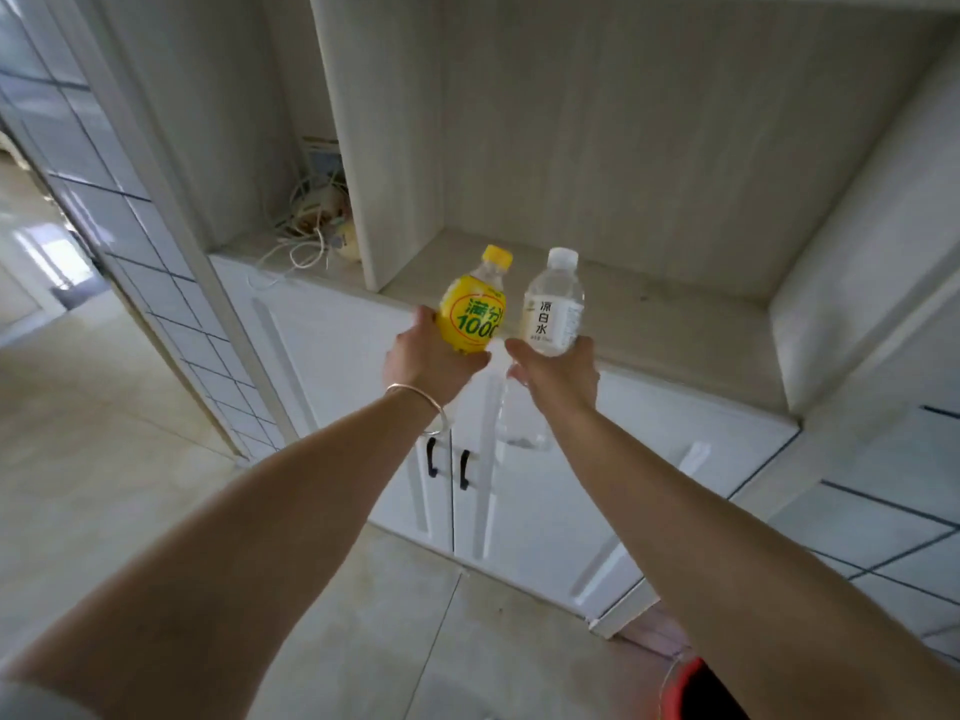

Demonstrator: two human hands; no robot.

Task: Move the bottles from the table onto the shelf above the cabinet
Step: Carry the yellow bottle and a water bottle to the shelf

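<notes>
My left hand [434, 356] grips a round yellow bottle [470, 311] with a yellow cap from below. My right hand [558, 371] holds a clear water bottle [553, 304] with a white label and white cap by its base. Both bottles are upright and side by side, held just at the front edge of the pale wooden shelf [649, 314] above the white cabinet [519, 470]. I cannot tell whether they touch the shelf. A second clear bottle [519, 423] seems to hang below my right hand, mostly hidden.
A vertical divider panel [384, 148] splits the shelf; the left niche holds tangled white cables [311, 220] and small items. A tiled wall [883, 511] stands at the right, a doorway and tiled floor [78, 433] at the left. A red object [691, 688] shows at the bottom.
</notes>
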